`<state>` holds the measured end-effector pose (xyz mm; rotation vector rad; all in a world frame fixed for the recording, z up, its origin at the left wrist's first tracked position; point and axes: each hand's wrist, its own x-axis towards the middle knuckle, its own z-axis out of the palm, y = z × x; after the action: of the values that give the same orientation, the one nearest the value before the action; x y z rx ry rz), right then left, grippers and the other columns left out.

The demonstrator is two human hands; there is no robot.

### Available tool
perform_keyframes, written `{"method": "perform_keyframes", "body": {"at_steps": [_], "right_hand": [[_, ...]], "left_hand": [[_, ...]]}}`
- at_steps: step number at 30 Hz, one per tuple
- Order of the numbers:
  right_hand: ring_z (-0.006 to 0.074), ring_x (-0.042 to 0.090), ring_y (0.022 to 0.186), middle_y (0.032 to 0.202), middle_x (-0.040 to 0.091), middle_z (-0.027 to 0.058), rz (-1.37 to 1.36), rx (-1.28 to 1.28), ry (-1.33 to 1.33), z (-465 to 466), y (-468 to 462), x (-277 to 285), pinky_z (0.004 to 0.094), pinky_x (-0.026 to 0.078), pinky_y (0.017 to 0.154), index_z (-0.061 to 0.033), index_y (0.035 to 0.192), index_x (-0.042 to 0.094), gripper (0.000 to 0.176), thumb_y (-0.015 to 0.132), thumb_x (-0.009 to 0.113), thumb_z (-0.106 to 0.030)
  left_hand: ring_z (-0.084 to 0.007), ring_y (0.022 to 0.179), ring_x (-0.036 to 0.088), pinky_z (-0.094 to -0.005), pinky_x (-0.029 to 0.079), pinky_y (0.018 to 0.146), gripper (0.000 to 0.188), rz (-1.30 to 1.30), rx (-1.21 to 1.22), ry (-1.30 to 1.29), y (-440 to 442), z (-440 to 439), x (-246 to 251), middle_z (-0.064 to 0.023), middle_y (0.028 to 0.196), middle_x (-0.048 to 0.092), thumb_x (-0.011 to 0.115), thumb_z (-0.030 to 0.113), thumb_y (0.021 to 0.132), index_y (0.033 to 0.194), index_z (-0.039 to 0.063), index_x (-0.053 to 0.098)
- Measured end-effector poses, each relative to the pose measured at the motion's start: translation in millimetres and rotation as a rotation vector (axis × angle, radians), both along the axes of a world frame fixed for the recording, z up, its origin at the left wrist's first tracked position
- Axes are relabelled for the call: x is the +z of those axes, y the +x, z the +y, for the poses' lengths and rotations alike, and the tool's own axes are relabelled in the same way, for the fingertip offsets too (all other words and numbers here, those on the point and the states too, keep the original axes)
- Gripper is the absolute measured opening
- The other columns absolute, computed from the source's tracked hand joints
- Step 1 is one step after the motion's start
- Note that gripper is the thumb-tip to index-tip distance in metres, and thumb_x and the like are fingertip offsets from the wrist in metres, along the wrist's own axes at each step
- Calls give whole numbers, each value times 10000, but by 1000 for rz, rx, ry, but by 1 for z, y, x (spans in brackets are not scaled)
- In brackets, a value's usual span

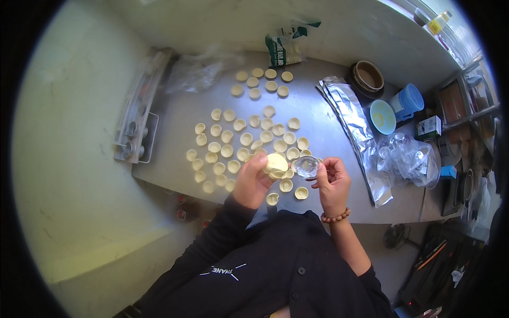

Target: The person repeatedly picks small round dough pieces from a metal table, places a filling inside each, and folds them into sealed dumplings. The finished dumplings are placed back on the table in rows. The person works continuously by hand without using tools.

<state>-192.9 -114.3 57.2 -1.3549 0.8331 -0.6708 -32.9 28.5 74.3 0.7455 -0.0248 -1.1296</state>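
Note:
My left hand [250, 181] grips a small stack of pale tart shells [276, 164], tilted so the outer face of one shows. Just to its right, my right hand [335, 185] pinches a small shiny cup [306, 167] at its edge; whether it is foil or clear plastic I cannot tell. The cup and the stack are close together above the worktop. Beneath and beyond both hands, many loose raw tart shells [246, 139] lie spread over the metal table [171, 131]. Some have bent or folded rims. A further group of shells [271, 86] sits towards the back.
An opened green-and-clear bag [284, 51] leans at the back wall. Flattened silver foil bags [350, 115] lie to the right, beside a brown pot [369, 75], a light-blue bowl [383, 117], a blue jug [407, 101] and crumpled clear plastic [409, 159]. A rack [139, 115] stands left.

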Motion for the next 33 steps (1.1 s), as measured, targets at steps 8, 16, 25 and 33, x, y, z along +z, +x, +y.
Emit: {"method": "perform_keyframes", "body": {"at_steps": [8, 16, 25, 33], "right_hand": [[206, 739, 743, 1073, 661, 121, 244, -789, -105, -149, -135, -107, 265, 582, 573, -22, 1211, 528, 269, 1098, 550, -266], [209, 734, 832, 1023, 763, 162, 418, -1383, -15, -321, -327, -166, 313, 588, 747, 94, 1061, 670, 356, 1046, 544, -239], [251, 694, 1062, 1220, 678, 126, 77, -738, 222, -367, -343, -227, 370, 599, 913, 0, 1401, 589, 372, 1054, 611, -131], [260, 685, 1075, 1248, 656, 152, 204, -918, 103, -312, -326, -165, 363, 587, 948, -6, 1422, 552, 391, 1066, 596, -161]], "left_hand": [[-94, 931, 689, -274, 561, 812, 267, -444, 74, 478, 109, -16, -176, 6, 1038, 719, 662, 300, 1049, 1169, 62, 680], [-218, 859, 702, -347, 568, 817, 218, -1335, 237, 980, 247, -57, -249, -88, 984, 734, 734, 181, 938, 1102, 40, 701], [-370, 983, 664, -481, 546, 851, 215, -1599, -400, 1188, 255, -108, -254, -89, 1008, 727, 775, 271, 824, 985, 135, 735], [-310, 1109, 587, -451, 485, 928, 97, -2133, -127, 1286, 340, -118, -271, -14, 995, 708, 760, 251, 843, 887, 165, 769]]}}
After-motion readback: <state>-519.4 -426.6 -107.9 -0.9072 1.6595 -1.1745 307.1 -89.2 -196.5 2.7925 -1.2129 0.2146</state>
